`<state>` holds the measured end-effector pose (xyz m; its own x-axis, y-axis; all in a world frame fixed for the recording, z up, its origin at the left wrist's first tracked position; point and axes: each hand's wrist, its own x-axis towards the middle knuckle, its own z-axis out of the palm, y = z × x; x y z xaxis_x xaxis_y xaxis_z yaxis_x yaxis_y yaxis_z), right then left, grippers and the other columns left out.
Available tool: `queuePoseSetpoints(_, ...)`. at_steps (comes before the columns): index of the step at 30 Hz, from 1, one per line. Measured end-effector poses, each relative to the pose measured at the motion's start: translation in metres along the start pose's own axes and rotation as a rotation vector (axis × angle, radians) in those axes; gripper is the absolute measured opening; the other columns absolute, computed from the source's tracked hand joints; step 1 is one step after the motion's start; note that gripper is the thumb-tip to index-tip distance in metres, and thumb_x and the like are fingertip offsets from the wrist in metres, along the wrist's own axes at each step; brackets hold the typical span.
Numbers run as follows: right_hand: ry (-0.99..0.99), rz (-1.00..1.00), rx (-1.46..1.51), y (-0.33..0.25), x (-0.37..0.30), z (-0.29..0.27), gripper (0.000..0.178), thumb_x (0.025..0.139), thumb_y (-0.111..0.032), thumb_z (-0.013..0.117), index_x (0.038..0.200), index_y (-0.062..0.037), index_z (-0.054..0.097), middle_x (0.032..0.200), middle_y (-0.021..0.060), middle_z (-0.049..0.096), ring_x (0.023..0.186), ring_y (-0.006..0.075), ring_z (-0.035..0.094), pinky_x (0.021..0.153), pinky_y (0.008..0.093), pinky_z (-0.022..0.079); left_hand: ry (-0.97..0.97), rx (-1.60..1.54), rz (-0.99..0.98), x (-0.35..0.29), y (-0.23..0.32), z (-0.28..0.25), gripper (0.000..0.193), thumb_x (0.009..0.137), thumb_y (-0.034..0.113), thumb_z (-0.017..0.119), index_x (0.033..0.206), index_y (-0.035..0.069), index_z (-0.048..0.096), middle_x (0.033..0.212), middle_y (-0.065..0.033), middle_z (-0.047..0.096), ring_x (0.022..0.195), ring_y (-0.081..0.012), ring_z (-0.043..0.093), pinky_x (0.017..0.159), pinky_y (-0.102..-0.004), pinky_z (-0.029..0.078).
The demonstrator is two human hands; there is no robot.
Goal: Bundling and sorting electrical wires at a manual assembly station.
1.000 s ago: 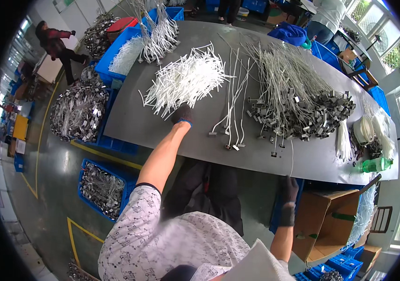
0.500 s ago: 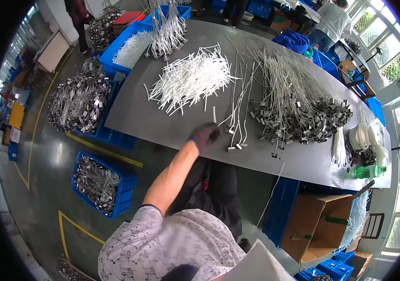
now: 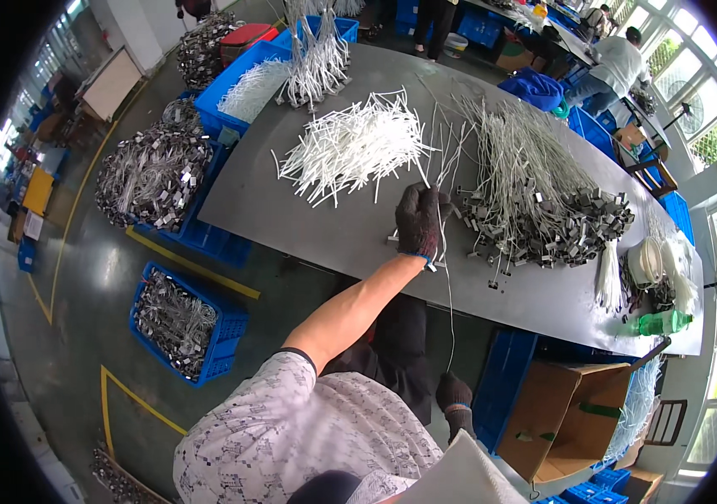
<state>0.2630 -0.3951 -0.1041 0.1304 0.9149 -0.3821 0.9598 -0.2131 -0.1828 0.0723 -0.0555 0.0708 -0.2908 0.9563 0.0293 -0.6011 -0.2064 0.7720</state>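
Note:
My left hand [image 3: 421, 220], in a dark knit glove, is closed at the near side of the grey metal table. A short white tube [image 3: 423, 174] sticks up from its fingertips. A thin wire [image 3: 449, 302] hangs past this hand and over the table edge to my right hand [image 3: 454, 391]. That gloved hand is closed on the wire's lower end, beside my lap. Several white wires [image 3: 451, 160] lie just beyond my left hand, and the small metal clips on their near ends are mostly hidden by it.
A heap of white tubes [image 3: 358, 147] lies left of centre. A large bundle of wires with metal clips [image 3: 543, 218] spreads to the right. A green bottle [image 3: 663, 322] lies near the right end. Blue crates [image 3: 228, 344] and a cardboard box [image 3: 543, 412] stand beside the table.
My left hand has moved right and farther over the table, and a white tube now shows at its fingertips. My right hand has come into view, with a wire stretched to it.

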Motion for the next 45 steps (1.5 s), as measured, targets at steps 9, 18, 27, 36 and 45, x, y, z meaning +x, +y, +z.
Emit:
queuePoseSetpoints(9, 0.127, 0.004, 0.214, -0.038, -0.008, -0.031, 0.025, 0.097, -0.028, 0.054, 0.102, -0.0093, 0.07, 0.087, 0.0189, 0.072, 0.08, 0.0382, 0.071, 0.069, 0.0492, 0.055, -0.493, 0.707, -0.378, -0.011, -0.042, -0.046, 0.013, 0.087, 0.011, 0.069, 0.097, 0.002, 0.069, 0.086, -0.0062, 0.072, 0.076, -0.0121, 0.067, 0.071, -0.0281, 0.055)
queuePoseSetpoints(18, 0.588, -0.063, 0.926, -0.086, 0.091, -0.101, 0.024, 0.099, -0.021, 0.058, 0.103, 0.001, 0.068, 0.074, 0.007, 0.064, 0.062, 0.0128, 0.059, 0.055, 0.0306, 0.045, -0.694, 0.423, -0.169, -0.066, -0.051, -0.079, 0.03, 0.086, 0.006, 0.064, 0.114, -0.003, 0.067, 0.108, -0.0108, 0.073, 0.087, -0.0146, 0.069, 0.082, -0.0285, 0.056)
queuePoseSetpoints(27, 0.381, 0.026, 0.818, -0.095, 0.05, -0.107, 0.02, 0.093, -0.018, 0.063, 0.104, -0.0016, 0.069, 0.086, 0.0155, 0.067, 0.075, 0.0296, 0.065, 0.064, 0.0386, 0.051, -0.43, 0.361, -0.2, -0.04, 0.028, -0.036, 0.019, 0.099, 0.01, 0.059, 0.11, -0.002, 0.068, 0.089, -0.0079, 0.072, 0.072, -0.0145, 0.07, 0.066, -0.0277, 0.058)
queuePoseSetpoints(36, 0.324, -0.341, 0.283, -0.055, -0.01, -0.076, 0.01, 0.089, -0.015, 0.067, 0.093, -0.0065, 0.067, 0.088, 0.0187, 0.067, 0.085, 0.0412, 0.066, 0.067, 0.0466, 0.055, -0.517, 0.448, -0.444, 0.055, 0.024, -0.055, 0.021, 0.093, 0.022, 0.071, 0.099, 0.002, 0.074, 0.083, -0.0069, 0.072, 0.063, -0.0123, 0.066, 0.058, -0.0267, 0.055)
queuePoseSetpoints(45, 0.737, -0.073, 1.164, -0.136, 0.104, -0.138, 0.046, 0.106, -0.037, 0.045, 0.115, 0.0038, 0.065, 0.083, 0.0058, 0.063, 0.078, 0.0143, 0.059, 0.069, 0.0298, 0.049, -0.717, 0.515, -0.524, -0.084, -0.039, -0.066, 0.023, 0.093, 0.025, 0.071, 0.097, 0.002, 0.075, 0.082, -0.0029, 0.072, 0.076, -0.0068, 0.061, 0.07, -0.028, 0.051)
